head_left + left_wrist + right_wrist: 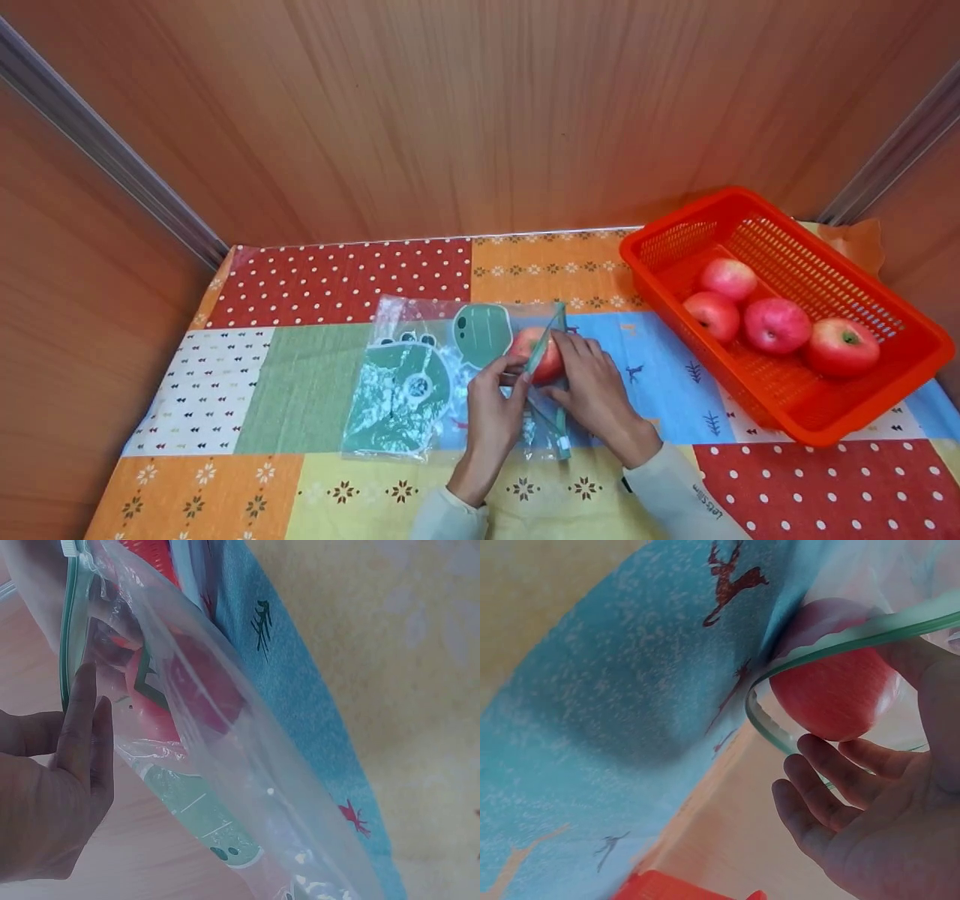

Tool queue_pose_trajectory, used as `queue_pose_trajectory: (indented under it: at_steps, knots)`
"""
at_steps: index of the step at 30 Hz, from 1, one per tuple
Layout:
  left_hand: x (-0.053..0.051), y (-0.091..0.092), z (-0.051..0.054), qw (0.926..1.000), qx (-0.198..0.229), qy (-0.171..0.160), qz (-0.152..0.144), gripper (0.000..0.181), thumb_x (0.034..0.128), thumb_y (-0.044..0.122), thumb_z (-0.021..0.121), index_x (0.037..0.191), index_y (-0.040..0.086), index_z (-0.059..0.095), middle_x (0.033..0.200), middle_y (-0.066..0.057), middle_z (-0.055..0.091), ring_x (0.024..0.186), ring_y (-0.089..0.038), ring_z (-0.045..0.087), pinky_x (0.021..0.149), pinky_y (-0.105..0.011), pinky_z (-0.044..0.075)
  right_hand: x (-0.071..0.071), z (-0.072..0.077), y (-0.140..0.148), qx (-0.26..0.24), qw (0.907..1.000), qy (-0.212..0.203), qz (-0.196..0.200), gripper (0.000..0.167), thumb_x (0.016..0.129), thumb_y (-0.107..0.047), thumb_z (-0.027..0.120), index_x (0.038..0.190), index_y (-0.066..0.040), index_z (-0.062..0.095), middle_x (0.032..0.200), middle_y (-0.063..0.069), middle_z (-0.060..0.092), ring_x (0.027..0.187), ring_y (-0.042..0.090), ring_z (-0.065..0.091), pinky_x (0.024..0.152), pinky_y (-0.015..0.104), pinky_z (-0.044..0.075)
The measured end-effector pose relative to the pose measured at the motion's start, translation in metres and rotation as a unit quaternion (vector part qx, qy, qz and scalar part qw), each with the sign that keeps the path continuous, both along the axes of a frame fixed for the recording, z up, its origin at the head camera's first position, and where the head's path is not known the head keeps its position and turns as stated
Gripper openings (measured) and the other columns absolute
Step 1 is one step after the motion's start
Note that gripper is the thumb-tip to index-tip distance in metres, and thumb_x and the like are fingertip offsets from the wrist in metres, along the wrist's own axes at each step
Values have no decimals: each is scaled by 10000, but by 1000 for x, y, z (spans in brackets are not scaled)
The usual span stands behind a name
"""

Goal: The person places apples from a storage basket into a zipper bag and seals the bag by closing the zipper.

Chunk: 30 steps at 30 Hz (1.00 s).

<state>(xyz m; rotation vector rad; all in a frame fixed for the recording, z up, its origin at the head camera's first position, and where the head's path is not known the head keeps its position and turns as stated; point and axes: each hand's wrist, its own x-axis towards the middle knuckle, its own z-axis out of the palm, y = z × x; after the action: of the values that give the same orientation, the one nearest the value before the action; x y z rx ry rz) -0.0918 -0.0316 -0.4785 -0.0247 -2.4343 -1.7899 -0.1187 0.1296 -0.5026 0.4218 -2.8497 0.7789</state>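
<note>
A clear zip bag [442, 442] with green printed shapes lies flat, its green-edged mouth facing right. One red apple [550, 363] is at that mouth; in the right wrist view the apple [832, 694] sits within the green rim. My left hand [495, 409] pinches the rim between thumb and fingers; in the left wrist view the hand [56, 787] holds the green strip. My right hand [596, 386] is on the apple's right side, and in the right wrist view the hand [885, 817] has its fingertips against the apple's underside, fingers loosely bent.
On the right stands a red plastic basket [795, 424] holding several apples [778, 325]. A patchwork cloth [360, 277] covers the table. Wood-look panels [487, 112] rise behind it and at both sides. Something brown [859, 244] lies behind the basket.
</note>
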Motion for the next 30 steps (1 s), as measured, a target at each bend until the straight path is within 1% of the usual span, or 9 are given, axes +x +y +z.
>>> queue_pose_trajectory:
  at_steps: [6, 9, 12, 20, 24, 26, 30]
  knots:
    - [-1, 1, 0, 10000, 42, -24, -38, 217, 956, -70, 696, 1146, 15, 758, 1020, -94, 765, 842, -185, 700, 672, -241, 589, 1, 3, 6, -37, 9999, -72, -70, 872, 792, -202, 952, 1510, 1, 502, 1469, 192, 582, 1273, 390, 554, 1050, 559, 503]
    - [-1, 1, 0, 10000, 51, 4, -35, 214, 955, -76, 693, 1139, 12, 758, 1015, -95, 764, 837, -186, 700, 653, -243, 588, 2, 6, 12, 14, 10000, -15, -74, 851, 794, -222, 950, 1496, -3, 521, 1449, 187, 593, 1259, 391, 560, 1032, 561, 508]
    - [-1, 1, -1, 10000, 11, 27, 0, 207, 948, -78, 703, 1128, 8, 758, 1006, -94, 765, 836, -190, 703, 674, -249, 590, 4, 11, 19, 129, 9998, -11, -132, 843, 791, -237, 949, 1488, -2, 538, 1434, 195, 596, 1258, 401, 556, 1019, 572, 507]
    - [-1, 2, -2, 9999, -144, -81, 48, 197, 950, -55, 716, 1130, 16, 756, 1012, -77, 762, 860, -181, 695, 762, -277, 602, 13, 33, 38, 491, 9979, -150, -386, 848, 808, -272, 936, 1505, -5, 534, 1461, 215, 568, 1313, 409, 520, 1041, 591, 500]
    - [-1, 2, -1, 9996, -170, -230, 46, 200, 959, -48, 707, 1138, 26, 755, 1026, -70, 757, 877, -173, 686, 777, -269, 597, 17, 45, 50, 624, 9965, -202, -526, 834, 831, -274, 919, 1511, 5, 525, 1474, 229, 556, 1337, 427, 510, 1063, 616, 487]
    - [-1, 2, -1, 9994, -157, -305, 49, 202, 963, -44, 705, 1144, 31, 754, 1032, -67, 754, 883, -173, 682, 771, -259, 595, 20, 51, 56, 716, 9956, -182, -583, 835, 831, -269, 918, 1512, 8, 521, 1477, 237, 552, 1341, 435, 507, 1073, 626, 480]
    - [-1, 3, -1, 9994, -137, -326, 55, 203, 961, -51, 702, 1140, 29, 754, 1027, -71, 751, 881, -178, 681, 750, -252, 594, 25, 62, 69, 934, 9936, 9, -634, 821, 831, -264, 916, 1497, 20, 528, 1471, 255, 548, 1331, 443, 505, 1065, 625, 486]
